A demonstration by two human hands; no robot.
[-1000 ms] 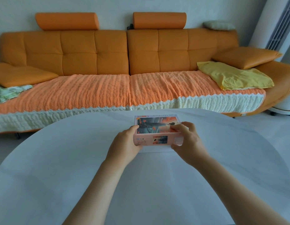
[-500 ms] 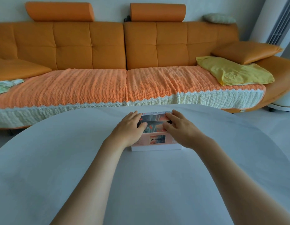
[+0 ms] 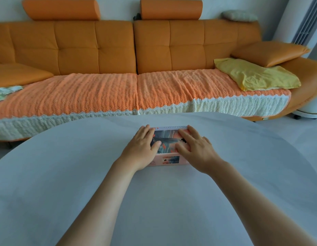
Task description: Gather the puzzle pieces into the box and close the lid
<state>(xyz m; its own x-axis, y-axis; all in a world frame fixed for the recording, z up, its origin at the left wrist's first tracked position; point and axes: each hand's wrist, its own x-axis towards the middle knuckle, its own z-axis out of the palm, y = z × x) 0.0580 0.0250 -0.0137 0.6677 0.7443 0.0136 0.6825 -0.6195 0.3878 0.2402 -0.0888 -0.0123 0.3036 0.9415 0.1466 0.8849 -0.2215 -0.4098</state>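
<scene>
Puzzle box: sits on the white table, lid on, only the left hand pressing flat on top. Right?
Not quite. The head view shows both hands on it: the left hand and the right hand each lie flat on top of the puzzle box. The rest holds: it sits on the white table, lid on.

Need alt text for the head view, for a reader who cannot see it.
The left hand and right hand lie flat on the lid of a pink puzzle box on a white table, fingers straight. An orange sofa stands behind the table.
</scene>
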